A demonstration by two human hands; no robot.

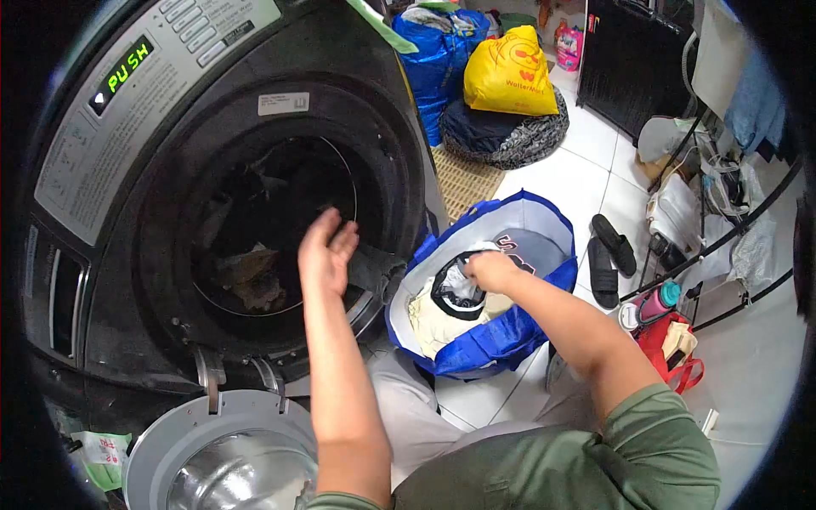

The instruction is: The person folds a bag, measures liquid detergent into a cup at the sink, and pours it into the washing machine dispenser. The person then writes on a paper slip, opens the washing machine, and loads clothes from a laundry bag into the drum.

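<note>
My left hand [325,255] is raised in front of the drum opening of a dark front-load machine [110,297], its fingers apart and nothing in them. Crumpled dark and brownish cloth [255,276] lies inside the drum [297,187]. Over a blue bag [484,348] with a pale lining, my right hand [491,270] has its fingers curled on a white garment with black trim [459,289]. Cream cloth [429,319] and a grey garment with lettering [535,246] are in the bag too.
The round machine door [229,408] hangs open at lower left. Behind the bag are a yellow bag [514,76], a full blue bag [442,47] and a dark cloth heap [501,136]. Black slippers [603,268] lie right, near a rack [722,255] and a bottle [659,297].
</note>
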